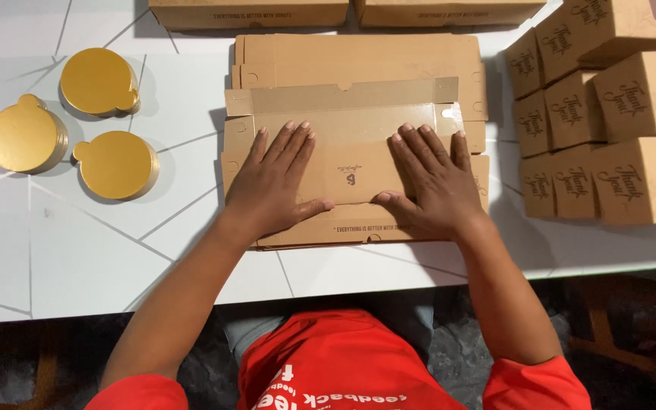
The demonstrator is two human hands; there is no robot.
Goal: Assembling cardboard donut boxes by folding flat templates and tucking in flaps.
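Fingers of our left hand (pixel 275 178) and right hand (pixel 430 178) lie spread and flat on the unfolded cardboard box blank (pixel 354 163), atop the stack on the white worktop (pixel 77 250). We press evenly along the crease, so the fold stays straight.

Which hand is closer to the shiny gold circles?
The left hand. It lies flat on the cardboard box, just right of the gold circles. The right hand rests farther right on the same box.
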